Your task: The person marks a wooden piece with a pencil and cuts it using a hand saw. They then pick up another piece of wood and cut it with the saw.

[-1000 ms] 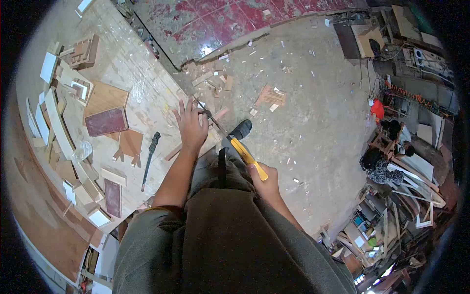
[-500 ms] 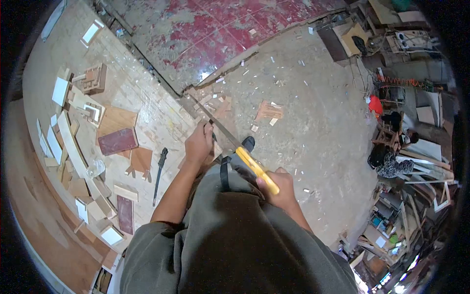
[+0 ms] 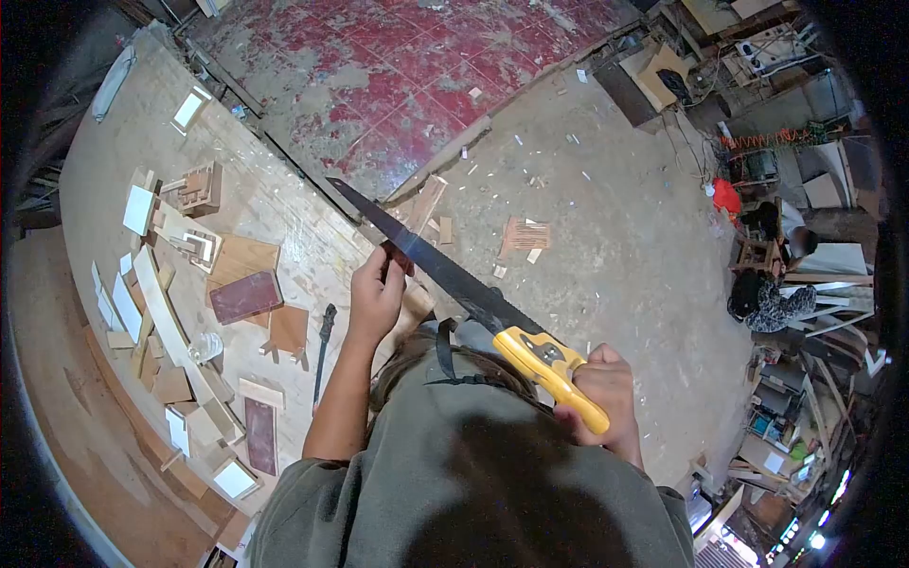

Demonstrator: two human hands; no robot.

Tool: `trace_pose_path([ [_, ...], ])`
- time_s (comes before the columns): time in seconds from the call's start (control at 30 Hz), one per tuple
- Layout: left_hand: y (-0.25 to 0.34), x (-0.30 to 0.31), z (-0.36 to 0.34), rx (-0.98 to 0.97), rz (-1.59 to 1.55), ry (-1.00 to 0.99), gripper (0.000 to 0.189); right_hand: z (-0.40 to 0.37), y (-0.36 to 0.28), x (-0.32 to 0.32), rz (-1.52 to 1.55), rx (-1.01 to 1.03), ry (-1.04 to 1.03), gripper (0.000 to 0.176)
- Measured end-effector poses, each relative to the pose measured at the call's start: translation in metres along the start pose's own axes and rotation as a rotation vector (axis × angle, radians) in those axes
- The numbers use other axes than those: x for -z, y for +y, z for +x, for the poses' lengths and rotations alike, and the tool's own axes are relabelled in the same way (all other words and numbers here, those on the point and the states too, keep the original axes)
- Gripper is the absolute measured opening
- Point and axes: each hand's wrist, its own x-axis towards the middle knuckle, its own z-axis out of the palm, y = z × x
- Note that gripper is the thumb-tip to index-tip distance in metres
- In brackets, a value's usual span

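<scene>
A hand saw [image 3: 456, 282] with a yellow handle slants across the middle of the view. Its dark blade shows its broad flat side, with the tip pointing up and left beyond the workbench [image 3: 284, 204] edge. My right hand [image 3: 604, 393] is closed around the handle. My left hand [image 3: 377, 295] is at the bench edge, its fingers pinched together right beside the blade; I cannot tell what they hold. A light wood piece [image 3: 418, 299] shows just right of my left wrist. A dark, slim tool [image 3: 324, 350] lies on the bench to the left of my forearm.
Wood blocks, white-faced pieces and a maroon block [image 3: 246, 297] are spread over the bench, with a clear plastic cup [image 3: 205, 347] among them. Wood scraps [image 3: 524, 237] lie on the concrete floor. A person [image 3: 772, 293] is at the far right, near stacked boards.
The saw has turned from nearly edge-on to showing its flat side. My right hand has moved down and to the right with it. The view has shifted slightly.
</scene>
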Motion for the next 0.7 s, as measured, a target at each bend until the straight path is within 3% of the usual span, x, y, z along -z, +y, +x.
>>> trace_pose_path([
  [0.1, 0.011, -0.005, -0.010, 0.114, -0.254, 0.007, 0.018, -0.005, -0.009, 0.005, 0.002, 0.018, 0.011, 0.049],
  [0.3, 0.044, 0.005, -0.020, 0.255, -0.309, -0.101, 0.024, -0.025, -0.007, 0.004, 0.112, 0.001, 0.087, 0.046],
  [0.37, 0.049, 0.007, -0.021, 0.206, -0.194, -0.084, 0.027, -0.035, -0.003, -0.003, 0.197, -0.027, 0.140, 0.046],
  [0.47, 0.057, 0.013, -0.020, 0.140, -0.005, -0.057, 0.031, -0.042, -0.009, -0.008, 0.471, -0.152, 0.353, 0.063],
  [0.5, 0.060, 0.015, -0.021, 0.126, 0.071, -0.054, 0.032, -0.050, -0.010, -0.012, 0.575, -0.259, 0.441, 0.063],
  [0.6, 0.073, 0.017, -0.025, 0.018, 0.133, -0.032, 0.030, -0.063, 0.001, -0.013, 0.625, -0.201, 0.448, 0.064],
  [0.7, 0.075, 0.019, -0.024, -0.030, 0.214, -0.016, 0.029, -0.064, 0.002, -0.012, 0.678, -0.282, 0.484, 0.066],
])
